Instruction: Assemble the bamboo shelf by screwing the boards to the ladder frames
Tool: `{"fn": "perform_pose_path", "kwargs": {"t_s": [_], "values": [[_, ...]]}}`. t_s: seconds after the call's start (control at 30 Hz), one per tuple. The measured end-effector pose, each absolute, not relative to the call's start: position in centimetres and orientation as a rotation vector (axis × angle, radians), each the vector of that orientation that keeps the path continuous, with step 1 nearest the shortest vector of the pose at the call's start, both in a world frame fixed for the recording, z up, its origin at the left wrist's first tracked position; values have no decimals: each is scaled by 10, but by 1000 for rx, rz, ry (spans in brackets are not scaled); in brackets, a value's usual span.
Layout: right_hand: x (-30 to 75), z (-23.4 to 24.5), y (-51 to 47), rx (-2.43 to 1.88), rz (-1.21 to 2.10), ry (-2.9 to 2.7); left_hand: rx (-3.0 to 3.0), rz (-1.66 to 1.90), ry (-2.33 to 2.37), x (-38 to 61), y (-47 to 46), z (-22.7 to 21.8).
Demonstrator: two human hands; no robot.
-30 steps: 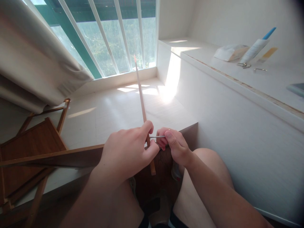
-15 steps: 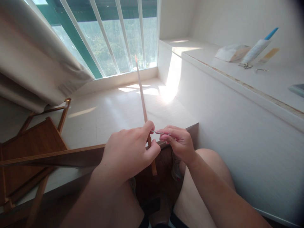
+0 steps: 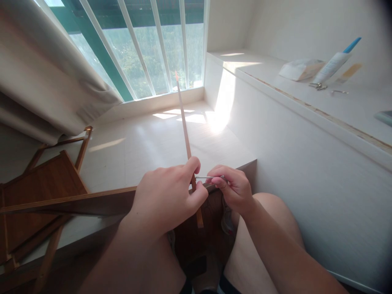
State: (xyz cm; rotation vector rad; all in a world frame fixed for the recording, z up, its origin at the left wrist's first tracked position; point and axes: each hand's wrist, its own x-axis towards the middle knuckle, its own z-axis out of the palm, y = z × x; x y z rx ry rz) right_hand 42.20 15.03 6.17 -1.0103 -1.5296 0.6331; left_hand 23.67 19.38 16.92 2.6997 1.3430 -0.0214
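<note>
A long, narrow wooden strip [image 3: 185, 130] runs from near my knees toward the window. My left hand [image 3: 168, 198] is closed around its near part, thumb and index finger on the right side; its other fingers are hidden. From the right, my right hand [image 3: 234, 185] pinches a thin metal rod that looks like a hex key [image 3: 202, 177]. The rod lies nearly level, its tip at the strip's side between my left thumb and index finger. Whether it sits in a screw is too small to tell.
Across the front stands a wooden board edge [image 3: 92, 198], with a brown wooden frame and panel [image 3: 43, 196] at left. On the right ledge [image 3: 260, 67] are a white tube with blue nozzle [image 3: 332, 67], a plastic packet [image 3: 300, 68] and small metal parts [image 3: 320, 86]. A curtain [image 3: 45, 73] hangs left.
The rod's tip has moved down from my left index fingertip to the strip's side. My right hand has lowered slightly, and more of the rod shows. My left hand keeps its grip.
</note>
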Motion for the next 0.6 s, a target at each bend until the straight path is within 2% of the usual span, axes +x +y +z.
{"fn": "perform_pose_path", "kwargs": {"t_s": [0.6], "values": [[414, 68, 150, -991, 661, -1444, 2708, -54, 1362, 238, 194, 170]]}}
